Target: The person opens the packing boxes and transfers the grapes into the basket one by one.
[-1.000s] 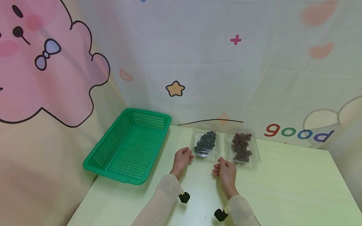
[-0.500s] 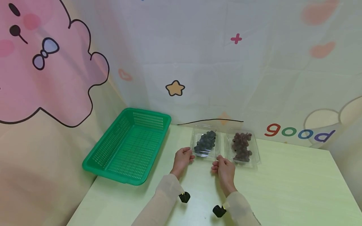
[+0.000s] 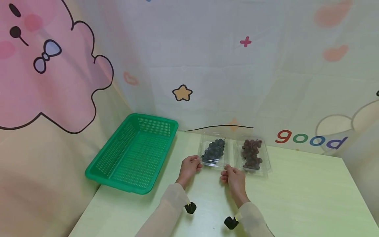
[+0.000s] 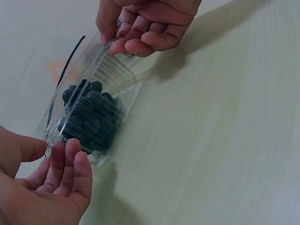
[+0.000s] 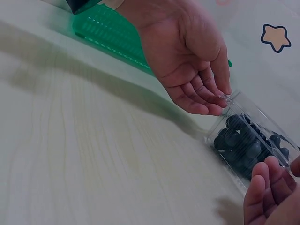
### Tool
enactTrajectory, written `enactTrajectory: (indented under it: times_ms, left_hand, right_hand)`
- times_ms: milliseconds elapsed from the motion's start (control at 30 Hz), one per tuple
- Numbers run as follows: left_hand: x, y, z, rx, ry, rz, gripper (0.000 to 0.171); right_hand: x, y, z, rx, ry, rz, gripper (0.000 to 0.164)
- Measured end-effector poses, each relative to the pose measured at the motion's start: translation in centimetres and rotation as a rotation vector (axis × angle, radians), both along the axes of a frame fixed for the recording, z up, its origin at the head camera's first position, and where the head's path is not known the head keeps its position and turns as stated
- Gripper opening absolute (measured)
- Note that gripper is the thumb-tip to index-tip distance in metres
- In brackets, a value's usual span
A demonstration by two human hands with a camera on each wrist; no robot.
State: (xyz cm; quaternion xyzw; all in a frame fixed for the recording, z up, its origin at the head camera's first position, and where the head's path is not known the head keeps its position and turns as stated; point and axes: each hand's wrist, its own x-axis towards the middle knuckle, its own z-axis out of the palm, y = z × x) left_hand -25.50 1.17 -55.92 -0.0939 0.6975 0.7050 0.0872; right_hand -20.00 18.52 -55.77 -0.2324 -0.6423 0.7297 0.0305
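Observation:
A clear plastic box (image 3: 226,154) with a bunch of dark grapes (image 3: 214,150) in it stands near the back of the table. At its front left corner, my left hand (image 3: 189,168) pinches the rim between thumb and fingers. My right hand (image 3: 235,181) pinches the front right corner in the same way. Both wrist views show the box's rim (image 4: 83,79) stretching from one hand to the other, with the dark grapes (image 5: 243,145) below it. The other fingers of each hand are bent beneath the rim.
A second clear box (image 3: 267,161) with reddish grapes (image 3: 252,154) stands just right of the first. At the left is a green plastic basket (image 3: 133,189) with slotted walls. A printed curtain (image 3: 213,75) hangs right behind the table (image 3: 302,197).
The right hand has moved slightly left onto the box's front right corner. The box with dark grapes has shifted a little towards me and left. The left hand has stayed at its corner.

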Motion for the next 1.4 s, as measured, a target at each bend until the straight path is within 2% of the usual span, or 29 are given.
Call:
enactTrajectory:
  times_ms: [533, 700, 900, 1133, 1400]
  left_hand:
    - [1.4, -1.5, 0.3, -0.065, -0.009, -0.092, 0.03]
    - [1.9, -1.8, 0.5, -0.076, -0.023, -0.107, 0.028]
    - [2.5, -1.9, 0.4, -0.089, -0.007, -0.118, 0.027]
    - [3.6, -2.3, -0.2, -0.075, -0.007, -0.144, 0.026]
    - [4.1, -2.7, 0.6, -0.089, 0.01, -0.152, 0.025]
  right_hand:
    - [1.2, 0.9, -0.2, 0.006, -0.031, 0.105, 0.034]
    - [1.7, 1.0, -0.2, 0.009, -0.049, 0.14, 0.032]
    - [2.3, 1.3, -0.3, 0.017, -0.035, 0.181, 0.032]
    - [3.4, 1.4, -0.8, 0.031, -0.051, 0.19, 0.029]
    - [3.5, 1.3, -0.8, 0.026, -0.038, 0.177, 0.028]
